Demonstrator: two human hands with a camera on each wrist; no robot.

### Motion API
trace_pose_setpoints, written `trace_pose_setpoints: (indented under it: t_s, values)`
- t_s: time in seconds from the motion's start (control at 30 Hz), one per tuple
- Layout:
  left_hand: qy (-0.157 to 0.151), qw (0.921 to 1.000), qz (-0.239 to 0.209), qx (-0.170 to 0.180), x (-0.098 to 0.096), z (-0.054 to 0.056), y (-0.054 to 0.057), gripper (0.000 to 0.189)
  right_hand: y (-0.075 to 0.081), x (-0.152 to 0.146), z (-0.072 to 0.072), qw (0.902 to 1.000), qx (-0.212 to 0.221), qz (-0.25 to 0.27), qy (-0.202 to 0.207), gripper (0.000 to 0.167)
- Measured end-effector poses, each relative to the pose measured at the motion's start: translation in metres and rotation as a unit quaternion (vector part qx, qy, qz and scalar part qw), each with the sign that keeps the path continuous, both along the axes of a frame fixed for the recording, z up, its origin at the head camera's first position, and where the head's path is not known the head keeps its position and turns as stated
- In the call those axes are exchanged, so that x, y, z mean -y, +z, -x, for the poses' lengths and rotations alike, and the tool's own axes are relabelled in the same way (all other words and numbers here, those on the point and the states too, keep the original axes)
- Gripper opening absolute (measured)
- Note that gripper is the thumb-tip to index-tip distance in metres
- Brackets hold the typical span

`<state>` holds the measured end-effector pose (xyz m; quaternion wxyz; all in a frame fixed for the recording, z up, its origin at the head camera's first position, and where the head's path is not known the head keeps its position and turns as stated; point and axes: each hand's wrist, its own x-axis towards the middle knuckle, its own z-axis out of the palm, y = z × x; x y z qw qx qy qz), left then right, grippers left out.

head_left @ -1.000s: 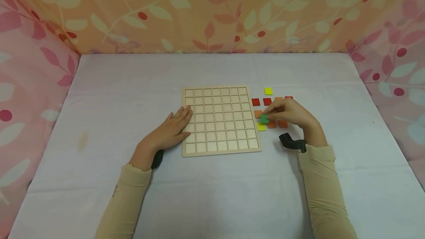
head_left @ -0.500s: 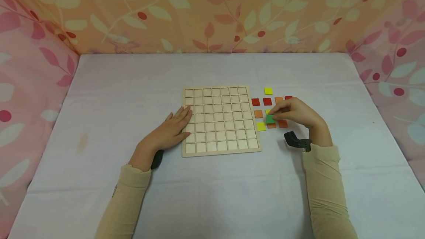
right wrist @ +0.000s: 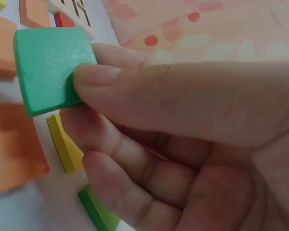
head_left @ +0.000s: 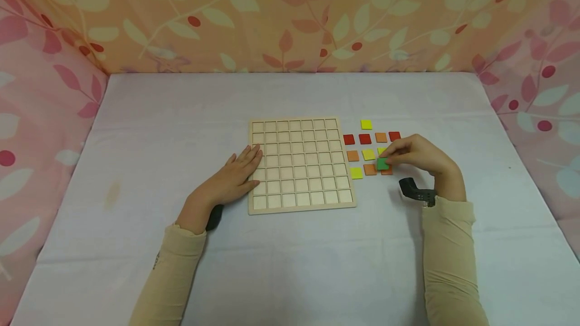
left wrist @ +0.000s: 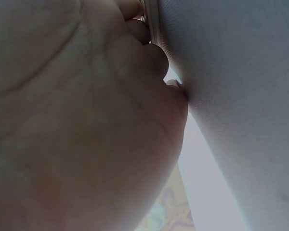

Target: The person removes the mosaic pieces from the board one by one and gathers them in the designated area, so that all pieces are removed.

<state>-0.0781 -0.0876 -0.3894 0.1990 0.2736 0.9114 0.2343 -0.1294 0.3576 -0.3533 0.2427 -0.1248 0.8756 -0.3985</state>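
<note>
My right hand (head_left: 421, 155) pinches a green square tile (right wrist: 55, 70) between thumb and fingers, and the tile hangs above an orange tile (right wrist: 17, 144). Beside the hand, in the right wrist view, lie a yellow tile (right wrist: 67, 144) and a lighter green tile (right wrist: 100, 211) that the fingers partly cover. The left hand (head_left: 228, 180) rests with straight fingers on the left edge of a wooden grid board (head_left: 299, 211). In the left wrist view the palm (left wrist: 82, 120) fills much of the picture.
Right of the board lie several loose tiles, among them a yellow one (head_left: 366, 124) at the back, a red one (head_left: 364, 139) and an orange one (head_left: 370, 169). White cloth (head_left: 290, 265) covers the table. Flowered curtains (head_left: 290, 19) stand behind and at both sides.
My right hand has moved rightward over the tiles, carrying the green tile. Yellow and orange tiles it covered earlier now show. The left hand and the board have stayed still.
</note>
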Motion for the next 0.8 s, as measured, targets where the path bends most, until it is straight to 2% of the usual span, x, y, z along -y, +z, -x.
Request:
trace_pose_setpoints:
  t_s: [0.33, 0.8]
  values:
    - [-0.001, 1.0000, -0.001, 0.000, 0.000, 0.000, 0.000, 0.069, 0.000, -0.011, 0.000, 0.9995, -0.006, -0.030, -0.002, 0.016]
    - [-0.002, 1.0000, -0.007, -0.004, 0.000, -0.001, 0.001, 0.069, 0.000, -0.026, -0.002, 0.9994, 0.004, -0.028, -0.018, 0.018]
